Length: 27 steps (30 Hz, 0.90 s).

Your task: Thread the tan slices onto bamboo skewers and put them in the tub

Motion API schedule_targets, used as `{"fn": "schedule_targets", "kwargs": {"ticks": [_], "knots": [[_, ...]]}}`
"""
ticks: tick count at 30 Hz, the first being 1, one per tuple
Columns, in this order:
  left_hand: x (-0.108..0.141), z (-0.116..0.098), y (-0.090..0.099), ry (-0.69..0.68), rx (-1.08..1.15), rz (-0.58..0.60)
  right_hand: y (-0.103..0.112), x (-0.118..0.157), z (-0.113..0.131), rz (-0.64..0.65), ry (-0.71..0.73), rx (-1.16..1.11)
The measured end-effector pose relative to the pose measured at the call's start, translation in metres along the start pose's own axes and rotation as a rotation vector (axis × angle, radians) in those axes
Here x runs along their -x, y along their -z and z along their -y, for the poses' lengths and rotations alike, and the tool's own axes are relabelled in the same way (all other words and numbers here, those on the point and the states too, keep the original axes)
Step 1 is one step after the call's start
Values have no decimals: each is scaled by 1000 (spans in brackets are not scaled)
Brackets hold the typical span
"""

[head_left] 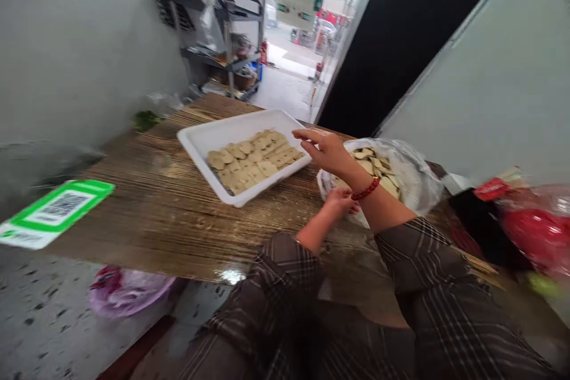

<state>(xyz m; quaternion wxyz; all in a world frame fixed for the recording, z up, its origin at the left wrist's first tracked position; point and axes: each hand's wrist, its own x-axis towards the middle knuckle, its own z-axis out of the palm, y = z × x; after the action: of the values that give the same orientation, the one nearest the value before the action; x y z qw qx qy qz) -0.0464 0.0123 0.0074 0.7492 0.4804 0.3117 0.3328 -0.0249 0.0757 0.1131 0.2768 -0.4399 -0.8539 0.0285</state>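
Plaid sleeves (pixel 454 297) closest. Right hand (pixel 324 150) at tray's (pixel 267 185) right end, fingers loosely parted, seemingly empty; tray slices (pixel 243 161) lie left of fingertips, tray's long axis roughly left-right. Left hand (pixel 339 203), nearer, curls at bag's (pixel 414 175) edge (grip unclear).

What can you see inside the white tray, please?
Inside the white tray lie flat, pale, roundish pieces, overlapping in rows. What lies under them is covered, and the right hand hides part of the tray's right edge.
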Motion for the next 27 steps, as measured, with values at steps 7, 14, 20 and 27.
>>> {"fn": "schedule_targets", "kwargs": {"ticks": [7,14,20,27], "knots": [[-10,3,-6,-9,107,18,90,154,-56,-244,-456,128],[-10,-4,0,-73,115,21,125,299,-73,-180,-703,330],[-11,-7,6,-93,63,11,111,356,-73,22,-760,363],[-14,-5,10,-84,-9,15,91,377,-71,77,-754,383]]}}
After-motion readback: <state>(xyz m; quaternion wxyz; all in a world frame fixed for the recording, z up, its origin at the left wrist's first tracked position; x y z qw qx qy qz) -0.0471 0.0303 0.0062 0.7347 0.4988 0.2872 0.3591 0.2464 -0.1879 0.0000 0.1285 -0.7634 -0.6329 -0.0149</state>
